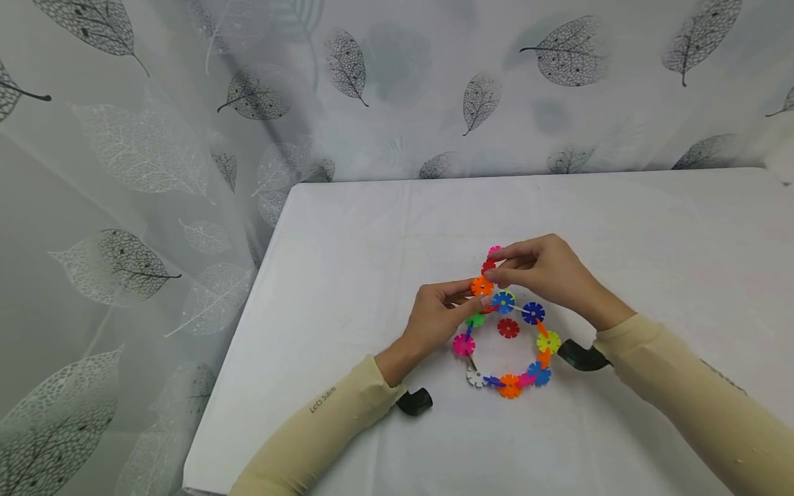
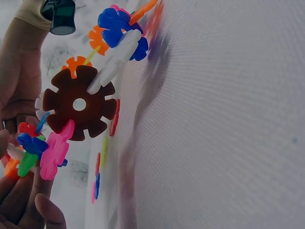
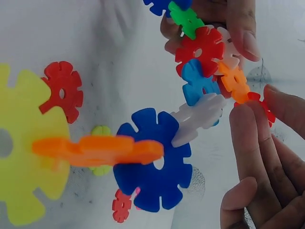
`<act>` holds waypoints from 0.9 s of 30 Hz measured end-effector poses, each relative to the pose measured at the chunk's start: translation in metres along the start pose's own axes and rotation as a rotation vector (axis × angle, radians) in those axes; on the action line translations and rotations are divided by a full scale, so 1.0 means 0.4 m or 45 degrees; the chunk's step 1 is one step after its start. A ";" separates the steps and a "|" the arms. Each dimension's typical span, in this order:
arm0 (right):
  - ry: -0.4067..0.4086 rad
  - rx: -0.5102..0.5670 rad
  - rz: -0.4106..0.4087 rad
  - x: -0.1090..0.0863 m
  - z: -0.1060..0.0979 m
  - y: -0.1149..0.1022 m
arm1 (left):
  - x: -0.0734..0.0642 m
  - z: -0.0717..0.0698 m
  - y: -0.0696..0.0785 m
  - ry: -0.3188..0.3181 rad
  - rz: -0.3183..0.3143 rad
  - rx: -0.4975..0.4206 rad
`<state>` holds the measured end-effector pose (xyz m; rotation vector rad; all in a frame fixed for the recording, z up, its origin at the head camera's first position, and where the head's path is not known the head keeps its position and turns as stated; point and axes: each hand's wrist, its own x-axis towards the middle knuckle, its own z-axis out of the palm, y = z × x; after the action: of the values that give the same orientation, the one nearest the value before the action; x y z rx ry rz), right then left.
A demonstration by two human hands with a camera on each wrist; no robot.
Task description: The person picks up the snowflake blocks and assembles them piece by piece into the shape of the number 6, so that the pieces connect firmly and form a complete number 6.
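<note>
While the white cloth-covered table (image 1: 347, 262) lies below, the ring of many-coloured, notched plastic discs (image 1: 548, 342), between two cream sleeves (image 1: 682, 393), seems held by slots alone; uneven finger pressure could pop a link apart. Right hand (image 1: 540, 269), arched palm-down, pinches a red notched plastic disc (image 1: 488, 267) beyond the ring; left hand (image 1: 437, 313), lower, pinches the far edge beside an orange notched plastic disc (image 1: 482, 286).

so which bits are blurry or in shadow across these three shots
Right wrist: the yellow disc and the near end of the orange disc look soft, the dark blue disc crisper; left wrist: dim, with a grey shadow on the white cloth, the brown disc fairly sharp; head: brighter, no harsh glare.
</note>
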<state>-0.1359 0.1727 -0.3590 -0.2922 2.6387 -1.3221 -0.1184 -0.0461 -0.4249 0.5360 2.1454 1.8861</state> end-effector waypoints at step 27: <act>-0.035 0.231 -0.085 0.008 0.019 0.045 | 0.006 0.010 -0.011 0.065 -0.031 0.029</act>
<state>-0.1389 0.1764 -0.3781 -0.3722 2.4845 -1.5539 -0.1195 -0.0419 -0.4297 0.4692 2.1980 1.8841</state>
